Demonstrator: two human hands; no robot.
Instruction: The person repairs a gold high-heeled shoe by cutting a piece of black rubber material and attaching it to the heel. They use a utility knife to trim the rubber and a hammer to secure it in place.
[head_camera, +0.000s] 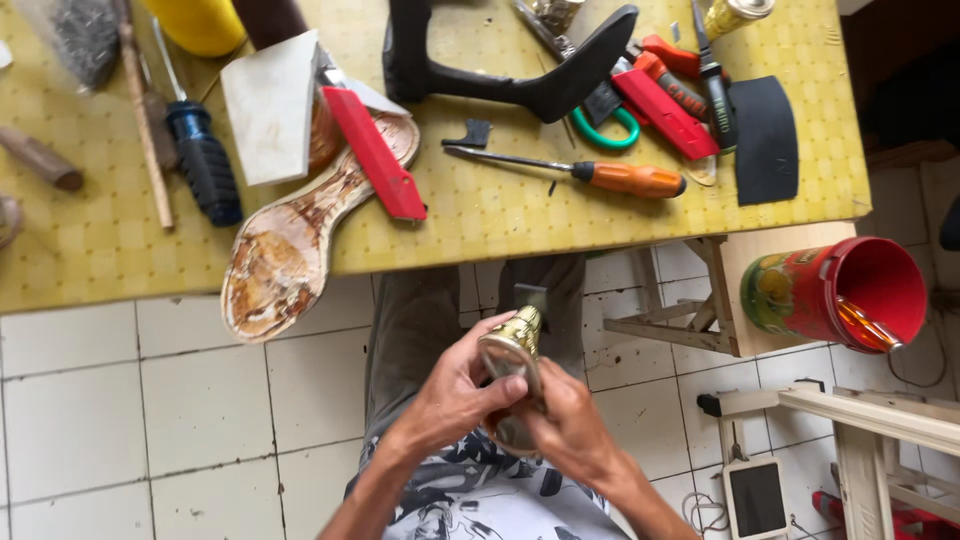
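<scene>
Over my lap I hold a small shiny gold high-heel shoe part (513, 350) with both hands. My left hand (455, 392) wraps it from the left, thumb across its face. From below and to the right, my right hand (570, 425) grips its lower end. The piece points up toward the table edge. Its lower half is hidden by my fingers.
A yellow-covered table (480, 215) holds a worn shoe sole (285, 240) overhanging its edge, a red utility knife (375, 152), an orange-handled screwdriver (600, 176), a black shoe last stand (520, 70) and a blue screwdriver (203, 155). A red bucket (850, 292) sits on a stool at the right.
</scene>
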